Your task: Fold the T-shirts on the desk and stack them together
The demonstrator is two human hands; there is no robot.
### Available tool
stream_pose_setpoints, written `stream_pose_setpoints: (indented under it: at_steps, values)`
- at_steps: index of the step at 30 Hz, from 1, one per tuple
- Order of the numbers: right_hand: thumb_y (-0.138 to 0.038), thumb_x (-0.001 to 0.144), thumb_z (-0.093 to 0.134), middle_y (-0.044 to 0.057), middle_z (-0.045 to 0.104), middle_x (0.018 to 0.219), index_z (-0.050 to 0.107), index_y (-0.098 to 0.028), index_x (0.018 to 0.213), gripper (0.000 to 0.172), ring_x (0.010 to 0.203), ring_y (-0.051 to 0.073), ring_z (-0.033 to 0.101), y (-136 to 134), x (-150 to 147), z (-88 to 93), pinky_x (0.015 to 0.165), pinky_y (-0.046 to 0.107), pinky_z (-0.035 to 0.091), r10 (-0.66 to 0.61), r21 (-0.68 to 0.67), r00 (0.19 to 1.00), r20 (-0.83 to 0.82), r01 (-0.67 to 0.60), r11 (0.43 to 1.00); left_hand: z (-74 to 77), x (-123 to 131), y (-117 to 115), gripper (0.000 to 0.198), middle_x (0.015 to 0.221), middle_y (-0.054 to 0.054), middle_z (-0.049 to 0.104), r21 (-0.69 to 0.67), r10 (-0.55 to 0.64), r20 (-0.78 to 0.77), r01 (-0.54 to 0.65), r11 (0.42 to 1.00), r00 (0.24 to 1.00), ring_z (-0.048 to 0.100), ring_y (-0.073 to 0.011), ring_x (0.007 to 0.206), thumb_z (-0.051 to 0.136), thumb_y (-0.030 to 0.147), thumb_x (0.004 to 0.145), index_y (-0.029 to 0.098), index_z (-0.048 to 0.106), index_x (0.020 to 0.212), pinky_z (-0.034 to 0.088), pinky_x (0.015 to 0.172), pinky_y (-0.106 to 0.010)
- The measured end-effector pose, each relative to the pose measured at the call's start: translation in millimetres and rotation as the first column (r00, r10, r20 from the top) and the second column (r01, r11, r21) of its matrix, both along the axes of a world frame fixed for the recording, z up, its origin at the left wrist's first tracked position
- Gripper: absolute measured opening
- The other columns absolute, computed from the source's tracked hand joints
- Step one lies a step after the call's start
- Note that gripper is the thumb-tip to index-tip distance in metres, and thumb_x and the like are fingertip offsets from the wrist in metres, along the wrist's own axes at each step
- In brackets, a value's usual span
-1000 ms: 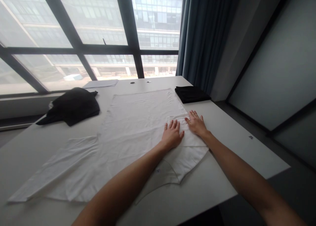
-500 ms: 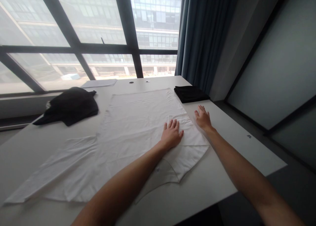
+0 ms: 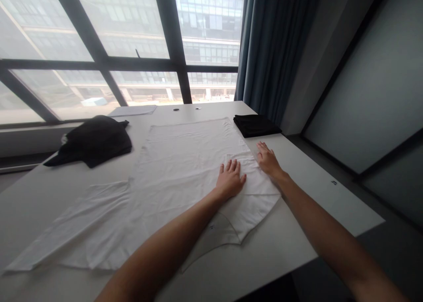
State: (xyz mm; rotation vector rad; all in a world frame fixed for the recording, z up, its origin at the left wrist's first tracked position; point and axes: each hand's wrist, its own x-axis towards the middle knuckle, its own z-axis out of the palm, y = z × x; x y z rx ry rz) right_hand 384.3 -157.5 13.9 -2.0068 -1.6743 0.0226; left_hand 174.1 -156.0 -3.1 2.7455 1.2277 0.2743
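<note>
A white T-shirt (image 3: 185,161) lies spread over the table, its neckline toward me and its hem toward the window. One sleeve stretches out to the left with creases; on the right the side is folded inward. My left hand (image 3: 230,178) rests flat on the folded part, fingers spread. At the shirt's right edge is my right hand (image 3: 267,158), its fingers stretched out and pointing away from me. It holds nothing. My left forearm covers part of the collar area.
The white table (image 3: 317,196) reaches to the window. A crumpled black garment (image 3: 95,141) lies at the left, a folded black cloth (image 3: 256,125) at the back right. Folded white cloth (image 3: 132,111) sits at the far edge. A blue curtain (image 3: 274,46) hangs beyond.
My right hand has moved slightly left, up to the shirt's right edge. My left hand has stayed in place on the shirt.
</note>
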Motion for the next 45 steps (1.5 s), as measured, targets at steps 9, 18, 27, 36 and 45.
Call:
stream_pose_setpoints:
  at_steps: [9,18,27,36,45]
  values:
    - [-0.027,0.097,0.026,0.012,0.055,0.149,0.044,-0.014,0.153,0.060,0.135,0.022,0.054,5,-48,-15.7,0.108,0.039,0.047,0.149,0.236,0.768,-0.622,0.003,0.972,2.1,0,-1,0.066,0.167,-0.012,0.024,-0.004,0.010,-0.005,-0.010,1.000,1.000,0.016,-0.0296,0.155,0.030,0.050,0.102,0.015,0.030,0.159,0.016,0.123,-0.054]
    - [-0.030,0.098,0.022,0.014,0.059,0.144,0.054,-0.010,0.144,0.059,0.132,0.022,0.056,-1,-46,-12.0,0.105,0.037,0.048,0.152,0.289,0.807,-0.570,0.023,0.957,3.6,-1,-2,0.066,0.166,-0.013,0.026,0.003,0.005,-0.007,-0.005,1.000,1.000,0.018,-0.0302,0.154,0.030,0.050,0.103,0.013,0.031,0.158,0.017,0.123,-0.055]
    - [-0.010,0.088,0.031,0.011,0.058,0.146,0.059,-0.009,0.139,0.058,0.138,0.016,0.049,3,-53,-16.6,0.118,0.032,0.035,0.089,0.132,0.962,-0.256,-0.056,0.990,0.8,-1,-1,0.067,0.166,-0.014,0.026,0.021,0.000,-0.001,0.000,1.000,1.000,0.018,-0.0309,0.154,0.031,0.050,0.103,0.012,0.032,0.157,0.017,0.123,-0.055]
    - [-0.002,0.084,0.036,0.014,0.060,0.143,0.062,-0.007,0.134,0.057,0.137,0.019,0.052,5,-49,-26.6,0.120,0.035,0.035,0.188,0.244,0.962,-0.197,-0.137,0.960,2.6,1,-2,0.066,0.166,-0.015,0.025,0.012,0.014,0.022,-0.014,1.000,1.000,0.019,-0.0307,0.154,0.033,0.048,0.102,0.012,0.032,0.157,0.018,0.123,-0.055]
    - [-0.013,0.096,0.036,0.018,0.049,0.152,0.058,-0.005,0.139,0.049,0.146,0.023,0.038,0,-51,-25.3,0.123,0.038,0.026,0.187,-0.024,0.982,0.026,-0.186,0.982,-2.4,2,3,0.068,0.165,-0.017,0.025,0.004,0.000,0.015,0.000,1.000,1.000,0.018,-0.0312,0.154,0.033,0.048,0.101,0.010,0.032,0.158,0.015,0.123,-0.057]
